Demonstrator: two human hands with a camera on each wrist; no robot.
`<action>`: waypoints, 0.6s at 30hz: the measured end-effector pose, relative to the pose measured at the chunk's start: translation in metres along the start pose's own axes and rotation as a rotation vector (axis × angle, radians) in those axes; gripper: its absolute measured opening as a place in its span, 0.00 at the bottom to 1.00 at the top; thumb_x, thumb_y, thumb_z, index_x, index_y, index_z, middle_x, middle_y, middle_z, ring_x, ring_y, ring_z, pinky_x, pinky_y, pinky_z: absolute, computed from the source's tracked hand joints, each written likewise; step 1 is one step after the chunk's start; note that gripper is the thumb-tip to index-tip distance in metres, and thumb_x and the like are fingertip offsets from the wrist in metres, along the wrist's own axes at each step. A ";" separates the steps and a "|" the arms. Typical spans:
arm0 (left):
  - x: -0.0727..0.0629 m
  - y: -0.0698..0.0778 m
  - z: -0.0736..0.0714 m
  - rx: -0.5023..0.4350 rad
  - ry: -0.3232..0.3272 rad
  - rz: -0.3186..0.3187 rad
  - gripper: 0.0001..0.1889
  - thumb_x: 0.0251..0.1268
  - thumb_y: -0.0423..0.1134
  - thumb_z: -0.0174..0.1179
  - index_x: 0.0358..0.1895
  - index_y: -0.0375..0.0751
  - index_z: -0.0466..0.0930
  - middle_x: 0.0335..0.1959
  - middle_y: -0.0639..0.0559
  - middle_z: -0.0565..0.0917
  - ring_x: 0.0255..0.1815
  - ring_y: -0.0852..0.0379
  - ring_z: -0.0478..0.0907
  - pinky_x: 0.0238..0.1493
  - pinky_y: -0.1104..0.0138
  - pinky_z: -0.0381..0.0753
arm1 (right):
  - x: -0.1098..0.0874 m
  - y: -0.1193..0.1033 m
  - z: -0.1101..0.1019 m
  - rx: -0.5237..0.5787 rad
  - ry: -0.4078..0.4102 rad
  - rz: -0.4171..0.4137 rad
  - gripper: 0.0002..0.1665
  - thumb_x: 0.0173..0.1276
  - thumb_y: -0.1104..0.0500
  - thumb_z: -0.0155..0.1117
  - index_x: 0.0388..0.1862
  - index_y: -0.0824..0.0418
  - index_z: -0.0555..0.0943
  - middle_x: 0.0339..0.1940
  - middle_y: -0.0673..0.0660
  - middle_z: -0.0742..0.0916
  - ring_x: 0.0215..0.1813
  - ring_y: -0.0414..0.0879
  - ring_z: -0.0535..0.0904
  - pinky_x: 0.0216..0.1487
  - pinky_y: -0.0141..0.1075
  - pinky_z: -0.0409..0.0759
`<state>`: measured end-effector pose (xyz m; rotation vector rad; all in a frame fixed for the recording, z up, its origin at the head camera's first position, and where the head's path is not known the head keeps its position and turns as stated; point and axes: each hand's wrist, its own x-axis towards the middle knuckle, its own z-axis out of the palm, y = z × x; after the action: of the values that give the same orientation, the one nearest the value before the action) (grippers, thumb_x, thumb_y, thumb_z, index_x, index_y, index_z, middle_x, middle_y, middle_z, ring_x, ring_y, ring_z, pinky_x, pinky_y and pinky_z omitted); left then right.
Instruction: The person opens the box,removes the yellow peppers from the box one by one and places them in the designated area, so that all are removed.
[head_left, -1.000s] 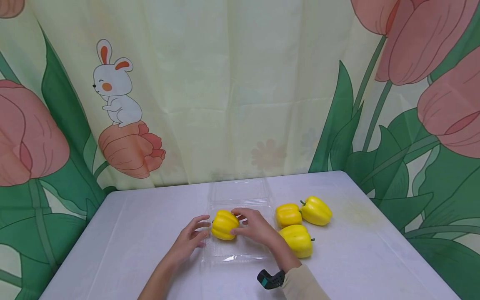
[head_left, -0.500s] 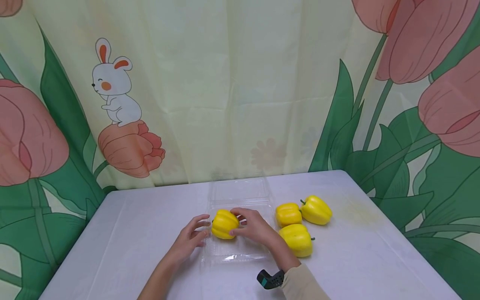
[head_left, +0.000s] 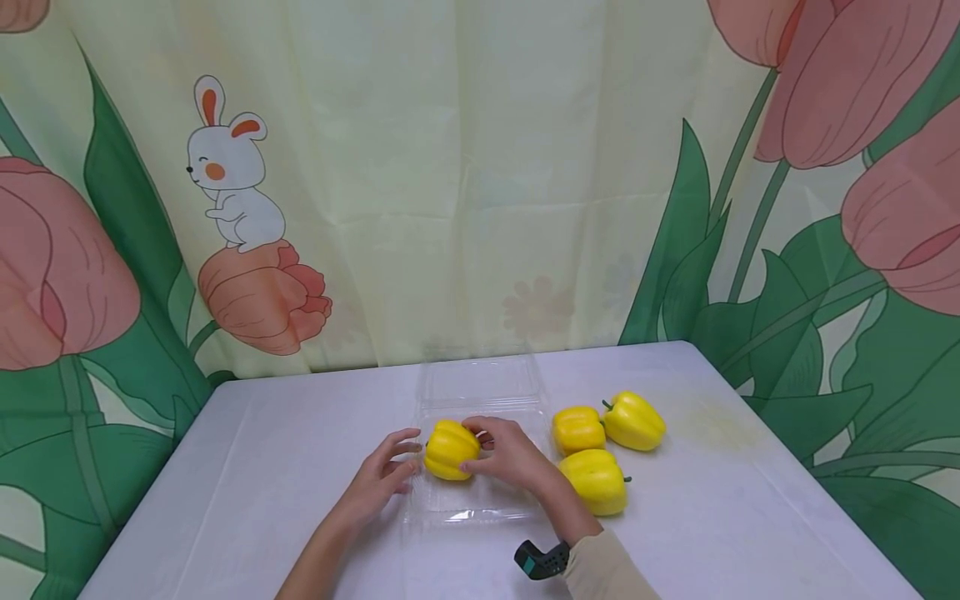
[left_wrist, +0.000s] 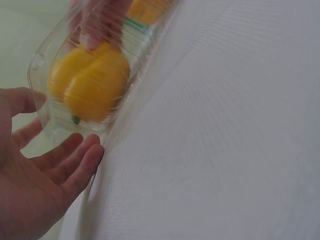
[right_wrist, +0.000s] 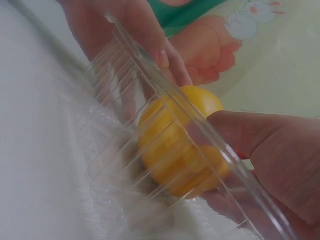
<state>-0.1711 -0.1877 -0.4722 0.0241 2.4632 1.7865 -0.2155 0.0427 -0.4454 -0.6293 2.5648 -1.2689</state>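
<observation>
A yellow bell pepper (head_left: 451, 450) is inside the left part of a clear plastic clamshell box (head_left: 487, 502), lying on its side with its green stem (left_wrist: 75, 120) to the left. The fingers and thumb of my right hand (head_left: 512, 452) hold the pepper from its right side. At the box's left wall is my left hand (head_left: 380, 476), fingers spread and slightly bent around the rim, gripping nothing. Through the ribbed wall, the left wrist view shows the pepper (left_wrist: 95, 82). In the right wrist view the thumb presses the pepper (right_wrist: 175, 145) behind the wall.
To the right of the box lie three more yellow bell peppers: a small one (head_left: 577, 430), one at the back (head_left: 634, 421) and one in front (head_left: 596, 482). The box's lid (head_left: 480, 382) is folded back toward the curtain (head_left: 457, 208). A white cloth covers the table (head_left: 720, 533).
</observation>
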 end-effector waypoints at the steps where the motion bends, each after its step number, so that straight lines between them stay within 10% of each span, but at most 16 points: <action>1: 0.000 0.000 0.000 0.000 0.000 0.000 0.23 0.69 0.40 0.56 0.67 0.53 0.67 0.63 0.42 0.76 0.52 0.49 0.80 0.46 0.60 0.85 | 0.000 0.000 0.000 -0.001 0.000 -0.002 0.35 0.55 0.51 0.75 0.63 0.51 0.75 0.56 0.48 0.83 0.54 0.45 0.78 0.59 0.43 0.80; 18: -0.003 0.002 -0.003 -0.016 -0.023 0.024 0.25 0.71 0.39 0.54 0.69 0.50 0.64 0.64 0.38 0.73 0.52 0.45 0.81 0.47 0.58 0.85 | -0.002 0.002 -0.002 0.033 -0.007 -0.014 0.34 0.55 0.50 0.75 0.61 0.50 0.76 0.55 0.49 0.83 0.54 0.47 0.79 0.56 0.42 0.82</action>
<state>-0.1686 -0.1898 -0.4696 0.0722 2.4433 1.8043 -0.2150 0.0459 -0.4458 -0.6450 2.5332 -1.3085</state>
